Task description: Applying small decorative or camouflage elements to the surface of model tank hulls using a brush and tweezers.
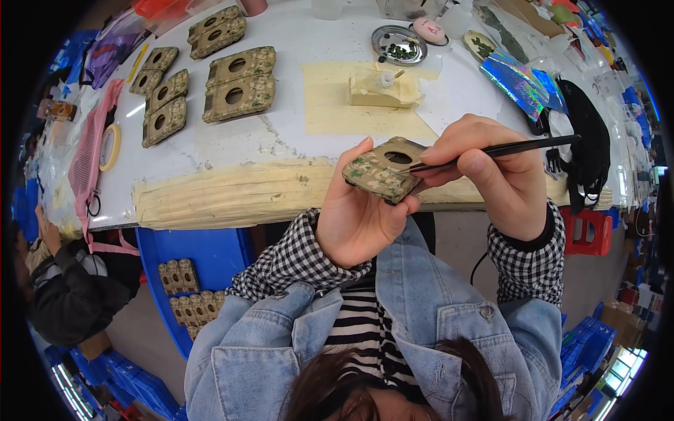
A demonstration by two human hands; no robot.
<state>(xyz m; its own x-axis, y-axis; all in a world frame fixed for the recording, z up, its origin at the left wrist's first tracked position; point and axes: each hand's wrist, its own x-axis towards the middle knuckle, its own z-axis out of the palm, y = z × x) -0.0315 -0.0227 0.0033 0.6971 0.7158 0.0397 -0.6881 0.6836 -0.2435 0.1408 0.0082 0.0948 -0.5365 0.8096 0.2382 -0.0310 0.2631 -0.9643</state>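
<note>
My left hand (365, 224) grips a camouflage-patterned model hull part (375, 175) with a round hole, in tan and brown with green specks. It is held tilted above the front edge of the table. In my right hand (505, 175) is a pair of black tweezers (519, 146). The tips rest at or just over the part's upper face, near the hole. Whether they hold a tiny piece between them is too small to tell.
Several similar parts (239, 88) stand at the table's left. Beyond my hands sit a tape-covered block (382, 95) and a round metal dish (400, 43) with small green bits. A blue tray (158, 245) holds more parts below. A person's sleeve (77, 281) shows at left.
</note>
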